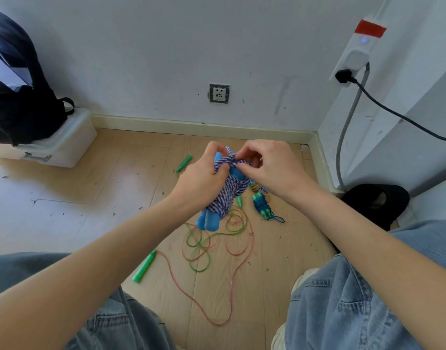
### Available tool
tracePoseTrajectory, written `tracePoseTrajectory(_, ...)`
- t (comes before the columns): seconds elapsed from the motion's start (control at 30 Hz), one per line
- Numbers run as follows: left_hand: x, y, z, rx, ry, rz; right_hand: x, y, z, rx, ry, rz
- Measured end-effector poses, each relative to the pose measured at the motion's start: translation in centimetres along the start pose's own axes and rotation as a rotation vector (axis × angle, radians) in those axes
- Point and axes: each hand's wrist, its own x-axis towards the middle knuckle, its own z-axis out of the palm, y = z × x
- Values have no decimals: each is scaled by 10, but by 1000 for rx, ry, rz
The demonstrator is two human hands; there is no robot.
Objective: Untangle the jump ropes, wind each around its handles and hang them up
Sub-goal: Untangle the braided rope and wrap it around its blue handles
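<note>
A purple-and-white striped jump rope (225,195) is wound in many turns around its two blue handles (208,221), held upright above the floor. My left hand (204,173) grips the upper part of this bundle. My right hand (268,168) pinches the rope at the top of the winding. On the floor below lies a loose tangle of thin green and red ropes (211,245) with green handles (144,267) (184,163). A small wound bundle with teal handles (261,206) lies to the right of it.
A clear plastic box (62,145) with a dark backpack (17,97) on it stands at the left wall. A wall socket (218,93), a power strip with a black cable (355,51) and a black object (378,200) are at the right corner. My jeans-clad knees frame the floor.
</note>
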Motion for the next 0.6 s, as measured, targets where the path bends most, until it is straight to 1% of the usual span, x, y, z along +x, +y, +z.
tracePoseTrajectory(0.13, -5, -1, 7, 162, -7, 130, 1, 10, 4, 3, 31, 90)
tracePoseTrajectory(0.17, -6, -2, 8, 198, -13, 153, 2, 13, 4, 16, -4, 122)
tracePoseTrajectory(0.23, -9, -4, 10, 257, -22, 193, 1, 16, 3, 19, -151, 173)
tracePoseTrajectory(0.27, -10, -5, 11, 289, -37, 216, -1, 16, 3, 11, -221, 173)
tracePoseTrajectory(0.3, -11, -6, 11, 306, -60, 227, -2, 16, 5, -6, -256, 162)
tracePoseTrajectory(0.4, -9, -6, 6, 288, -120, 222, -5, 14, 7, 11, -205, 159)
tracePoseTrajectory(0.47, -5, -6, -2, 266, -185, 215, -4, 12, 3, 125, -150, 212)
tracePoseTrajectory(0.53, -4, -7, -10, 161, -272, 209, -2, 12, -3, 271, -84, 277)
tracePoseTrajectory(0.6, -5, -8, -13, 115, -292, 239, -3, 9, -6, 379, -12, 307)
